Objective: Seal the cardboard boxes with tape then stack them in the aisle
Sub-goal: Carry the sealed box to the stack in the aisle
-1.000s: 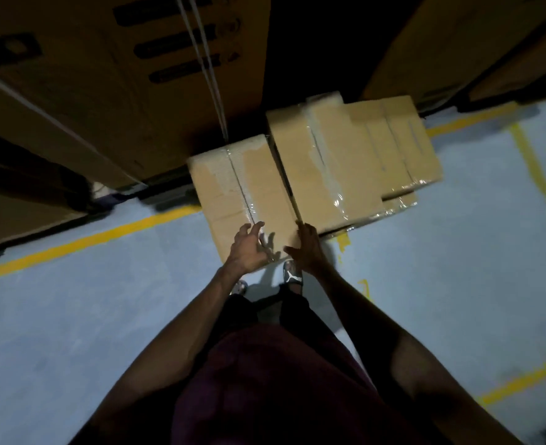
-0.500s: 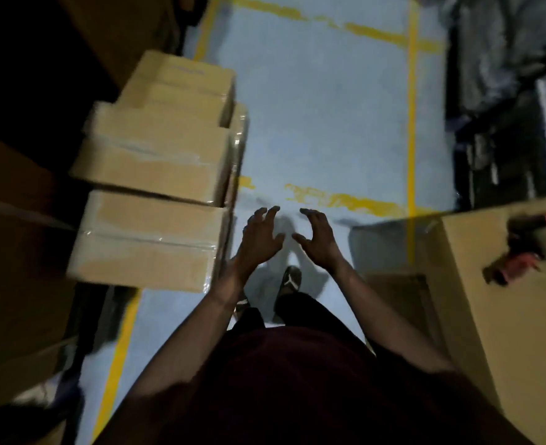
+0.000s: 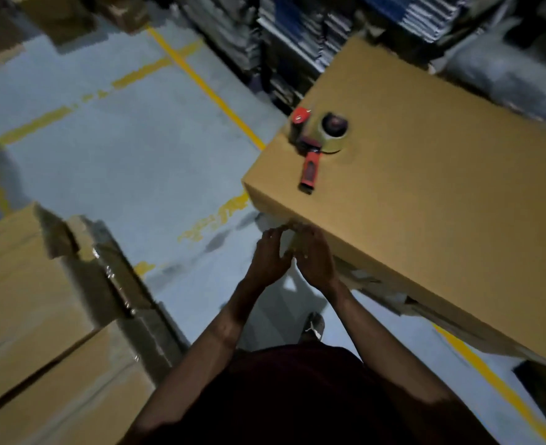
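Note:
A large cardboard box (image 3: 426,187) stands at the right, its flat top facing me. A red tape dispenser (image 3: 318,144) with a roll of tape lies on that top near the box's left corner. My left hand (image 3: 270,256) and my right hand (image 3: 315,256) are close together in front of the box's near left edge, fingers loosely curled and holding nothing. Motion blur hides whether the fingertips touch the cardboard. Taped cardboard boxes (image 3: 34,316) are stacked at the lower left.
Grey floor (image 3: 120,162) with yellow lines runs between the stack and the big box. Shelves of dark stacked goods (image 3: 297,36) stand behind the box. More cartons (image 3: 59,14) sit at the top left. My shoe (image 3: 313,326) shows below my hands.
I have turned right, away from the taped stack, which has slid to the lower left. The big box with the dispenser now fills the right. My hands left the stacked box and came together.

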`<state>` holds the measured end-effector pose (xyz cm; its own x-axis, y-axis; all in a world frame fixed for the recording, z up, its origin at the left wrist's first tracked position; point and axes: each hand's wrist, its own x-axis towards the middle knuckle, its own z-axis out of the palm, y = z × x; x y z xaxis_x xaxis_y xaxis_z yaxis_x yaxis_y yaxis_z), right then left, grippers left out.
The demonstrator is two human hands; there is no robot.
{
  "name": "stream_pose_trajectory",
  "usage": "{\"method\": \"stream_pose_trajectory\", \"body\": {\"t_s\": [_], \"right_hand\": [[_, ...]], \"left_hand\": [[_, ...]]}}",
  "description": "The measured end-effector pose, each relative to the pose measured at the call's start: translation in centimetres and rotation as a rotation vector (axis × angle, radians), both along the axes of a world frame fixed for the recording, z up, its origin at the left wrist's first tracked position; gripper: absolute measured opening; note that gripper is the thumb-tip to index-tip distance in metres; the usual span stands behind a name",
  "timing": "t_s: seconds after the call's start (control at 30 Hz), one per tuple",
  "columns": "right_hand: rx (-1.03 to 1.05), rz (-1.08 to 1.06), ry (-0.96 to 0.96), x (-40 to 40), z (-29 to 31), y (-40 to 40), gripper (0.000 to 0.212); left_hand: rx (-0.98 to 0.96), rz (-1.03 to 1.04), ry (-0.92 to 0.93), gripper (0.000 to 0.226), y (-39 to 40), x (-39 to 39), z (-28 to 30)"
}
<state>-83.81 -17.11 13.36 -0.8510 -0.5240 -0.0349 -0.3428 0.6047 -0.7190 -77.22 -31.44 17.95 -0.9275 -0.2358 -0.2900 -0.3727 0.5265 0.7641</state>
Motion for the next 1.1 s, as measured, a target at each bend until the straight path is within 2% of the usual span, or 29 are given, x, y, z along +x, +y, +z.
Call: {"method": "stream_pose_trajectory", "body": {"t_s": [0.07,0.13,0.2,0.33,0.37,0.47,0.57,0.63,0.77,0.8,0.87,0.93,1.03,1.1], "right_hand": [[-0.087,-0.041,-0.015,-2.7,-0.1,3.0,0.060],[-0.069,-0.088,-0.013,-5.8,0.0,5.1,0.063],[-0.027,-0.107,0.079,-8.2,-0.3,6.7,0.067],[0.237,-0.059,0.224,-11.0,-0.3,8.0,0.060],[0.240,-0.052,0.236,-11.6,-0.3,8.1,0.057],[0.118,-0.093,0.272,-13.1,0.0,7.4,0.053],[0.052,-0.177,0.302,-15.3,1.1,6.0,0.060],[0.017,-0.165,0.259,-17.5,1.5,5.3,0.064],[-0.109,-0.278,0.142,-22.1,2.9,4.9,0.085],[-0.082,-0.293,0.114,-23.8,3.5,4.9,0.089],[0.146,-0.271,0.145,-27.3,4.4,4.6,0.092],[0.285,-0.268,0.081,-30.3,5.0,4.6,0.090],[0.378,-0.269,-0.046,-34.0,5.5,5.3,0.088],[0.425,-0.281,-0.092,-36.3,5.9,5.7,0.084]], "left_hand": [[-0.047,-0.016,0.068,0.069,3.0,-3.1,-0.3],[-0.100,-0.010,0.190,0.064,4.8,-6.4,-0.4],[-0.129,0.062,0.238,0.056,5.6,-9.7,0.7],[-0.200,0.133,0.157,0.073,6.1,-14.6,1.8],[-0.213,0.147,0.119,0.076,5.9,-15.7,1.7],[-0.201,0.107,0.047,0.076,4.4,-18.6,1.0],[-0.172,-0.005,0.138,0.065,3.5,-20.9,-0.1],[-0.176,-0.059,0.224,0.064,3.5,-21.8,-0.6],[-0.293,-0.167,0.246,0.063,2.6,-25.8,-1.5],[-0.264,-0.187,0.260,0.059,2.4,-27.5,-1.9],[-0.152,-0.227,0.259,0.051,2.9,-31.0,-2.0],[-0.080,-0.238,0.209,0.049,3.9,-34.3,-0.5],[-0.177,-0.282,0.173,0.077,6.0,-38.3,0.3],[-0.179,-0.339,0.184,0.076,6.9,-40.9,-0.6]]}}
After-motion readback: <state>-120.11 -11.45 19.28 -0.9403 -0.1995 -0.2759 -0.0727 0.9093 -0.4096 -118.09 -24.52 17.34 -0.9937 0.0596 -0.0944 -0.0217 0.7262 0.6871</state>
